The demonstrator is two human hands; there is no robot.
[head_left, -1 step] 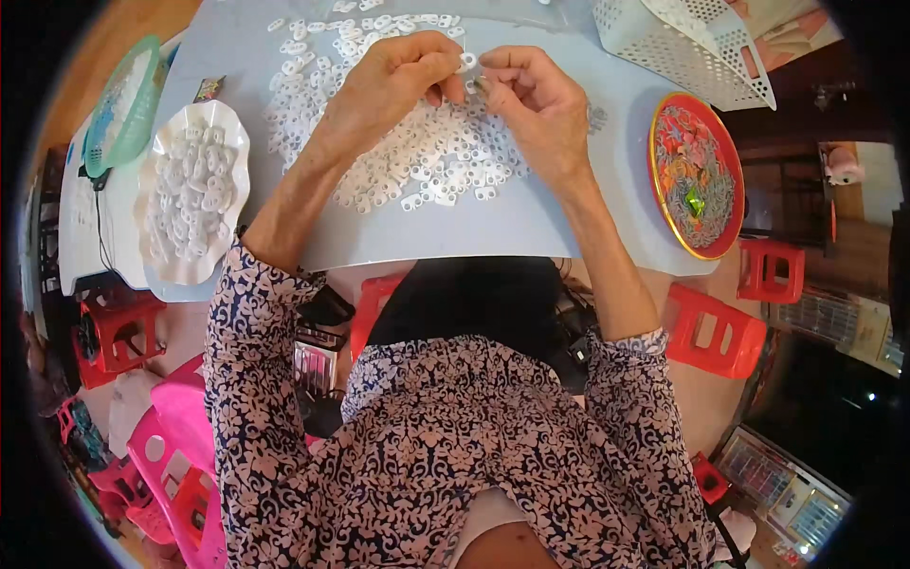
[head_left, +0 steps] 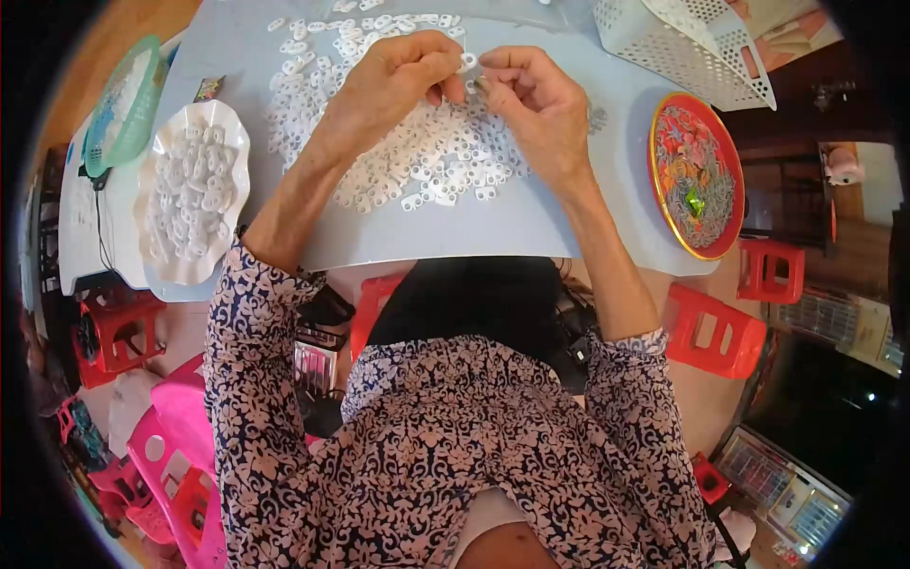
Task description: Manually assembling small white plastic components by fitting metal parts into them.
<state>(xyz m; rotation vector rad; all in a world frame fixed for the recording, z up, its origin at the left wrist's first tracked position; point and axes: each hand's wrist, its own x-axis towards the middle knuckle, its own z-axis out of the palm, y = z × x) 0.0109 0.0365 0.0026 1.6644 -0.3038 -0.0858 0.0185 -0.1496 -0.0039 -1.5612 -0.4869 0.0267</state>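
Observation:
Over a spread of small white plastic pieces with round holes (head_left: 445, 175), my two hands meet near the far middle of the table. My left hand (head_left: 403, 85) is closed, pinching one white holed piece (head_left: 468, 63) at its fingertips. Facing it, my right hand (head_left: 545, 104) has thumb and forefinger pressed together close to that piece. Whatever the right fingers hold is too small to make out. On the far right, a red gold-rimmed plate (head_left: 655, 171) bears many small grey parts, some orange and red bits and a shiny green wrapper (head_left: 696, 202).
Left on the table stands a white scalloped dish (head_left: 149, 223) heaped with white pieces. Beyond it are a small packet (head_left: 209, 88) and a green mesh basket (head_left: 147, 100). A white perforated basket (head_left: 678, 57) sits far right. Red stools (head_left: 716, 332) and a pink chair (head_left: 180, 427) surround the table.

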